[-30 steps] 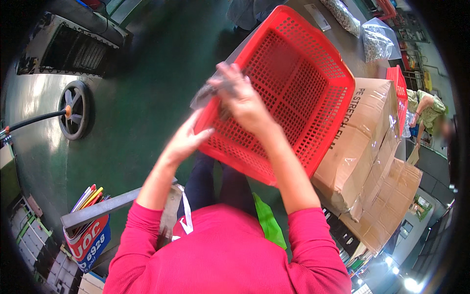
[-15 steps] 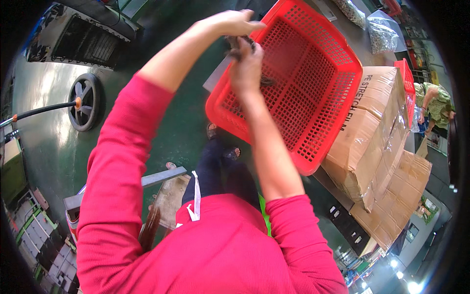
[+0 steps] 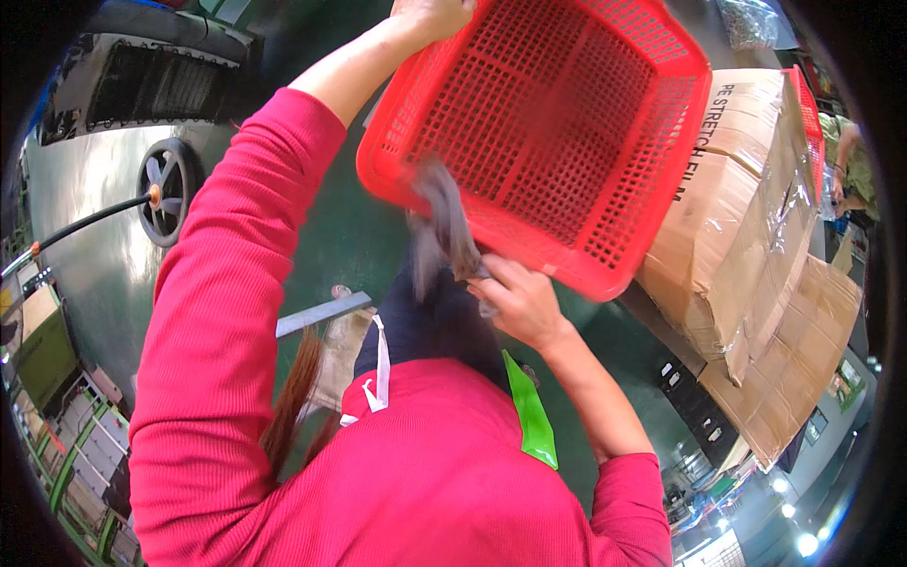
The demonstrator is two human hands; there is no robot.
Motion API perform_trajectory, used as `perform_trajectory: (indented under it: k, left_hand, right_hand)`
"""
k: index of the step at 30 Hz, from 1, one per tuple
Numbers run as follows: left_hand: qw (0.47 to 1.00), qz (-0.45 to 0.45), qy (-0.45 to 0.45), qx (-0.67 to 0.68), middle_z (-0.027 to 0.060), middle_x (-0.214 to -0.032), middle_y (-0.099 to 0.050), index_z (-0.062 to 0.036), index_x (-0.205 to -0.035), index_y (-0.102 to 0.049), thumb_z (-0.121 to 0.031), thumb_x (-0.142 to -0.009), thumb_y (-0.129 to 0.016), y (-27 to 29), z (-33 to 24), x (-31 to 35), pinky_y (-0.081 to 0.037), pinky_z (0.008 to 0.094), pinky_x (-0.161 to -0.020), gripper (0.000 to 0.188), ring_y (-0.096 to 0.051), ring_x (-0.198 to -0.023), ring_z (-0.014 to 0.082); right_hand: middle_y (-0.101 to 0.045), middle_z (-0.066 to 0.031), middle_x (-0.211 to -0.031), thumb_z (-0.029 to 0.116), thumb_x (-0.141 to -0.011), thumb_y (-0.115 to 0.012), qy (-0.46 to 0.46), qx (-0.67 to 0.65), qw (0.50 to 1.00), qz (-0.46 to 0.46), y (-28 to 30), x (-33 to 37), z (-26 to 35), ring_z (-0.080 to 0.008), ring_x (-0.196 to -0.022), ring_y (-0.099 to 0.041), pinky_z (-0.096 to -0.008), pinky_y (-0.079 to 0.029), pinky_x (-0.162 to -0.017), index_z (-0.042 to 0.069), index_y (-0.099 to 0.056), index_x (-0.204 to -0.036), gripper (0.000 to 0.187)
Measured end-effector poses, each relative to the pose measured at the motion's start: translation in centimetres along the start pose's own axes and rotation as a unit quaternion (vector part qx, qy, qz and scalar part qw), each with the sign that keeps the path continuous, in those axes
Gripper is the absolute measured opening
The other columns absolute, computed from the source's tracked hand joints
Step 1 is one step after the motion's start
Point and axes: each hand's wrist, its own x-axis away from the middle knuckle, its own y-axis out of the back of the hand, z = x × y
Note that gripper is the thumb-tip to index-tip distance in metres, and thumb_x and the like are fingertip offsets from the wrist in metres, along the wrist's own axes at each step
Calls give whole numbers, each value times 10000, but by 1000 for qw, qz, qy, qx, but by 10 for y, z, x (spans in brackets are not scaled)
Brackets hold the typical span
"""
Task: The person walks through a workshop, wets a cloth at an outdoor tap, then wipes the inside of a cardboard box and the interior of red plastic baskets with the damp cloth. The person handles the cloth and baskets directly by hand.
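A red perforated plastic basket (image 3: 567, 123) is tilted up in front of me, its empty inside facing me. My left hand (image 3: 430, 14) grips its far upper rim at the top of the picture, arm stretched up in a red sleeve. My right hand (image 3: 520, 302) is below the basket's near rim, closed on a grey, blurred rag-like thing (image 3: 444, 227) that reaches up against the rim.
Taped cardboard boxes (image 3: 746, 236) are stacked at the right, under another red basket's edge (image 3: 803, 113). A green floor (image 3: 94, 236) lies to the left, with a black wheel (image 3: 165, 184) and hose. Another person (image 3: 850, 161) stands at the far right.
My right hand has dropped from the basket's upper rim to below its near edge, taking the grey thing with it. The left hand stays high on the rim, and the basket looks closer.
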Motion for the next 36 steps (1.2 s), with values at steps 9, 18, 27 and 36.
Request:
perform_trajectory:
  k: [9, 18, 27, 36]
  left_hand:
    - [997, -30, 25, 71, 270, -956, -634, -217, -1407, -338, -294, -828, -517, -5, 2, 1, -508, 464, -791, 611, -640, -854, 398]
    - [981, -78, -25, 174, 253, -1042, -627, -118, -1360, -417, -192, -818, -545, -9, 8, 0, -509, 367, -831, 562, -651, -915, 333]
    - [978, -72, -30, 195, 196, -1117, -627, -123, -1332, -461, -127, -818, -555, 2, -2, -6, -467, 325, -903, 522, -619, -1041, 260]
    - [978, -26, -72, 195, 143, -1168, -623, -116, -1356, -439, -109, -840, -573, -7, 29, -38, -449, 301, -926, 533, -598, -1060, 210]
  right_hand:
    - [-517, -158, -1134, 174, -785, -535, 20, 248, 958, -143, -55, -125, 15, -263, -921, -518, -359, -435, -761, 76, -620, -1022, 270]
    - [-505, -110, -1073, 174, -824, -537, -67, 318, 944, -65, 49, 56, -46, -264, -958, -523, -398, -417, -771, 136, -495, -1224, 404]
    - [-496, -127, -909, 135, -786, -533, -143, 230, 956, -110, -22, 21, -35, -286, -850, -509, -415, -420, -737, 64, -541, -1088, 310]
    - [-514, -124, -921, 428, -785, -612, -159, 185, 959, -142, 20, 29, -21, -286, -859, -538, -378, -463, -695, 48, -558, -1052, 468]
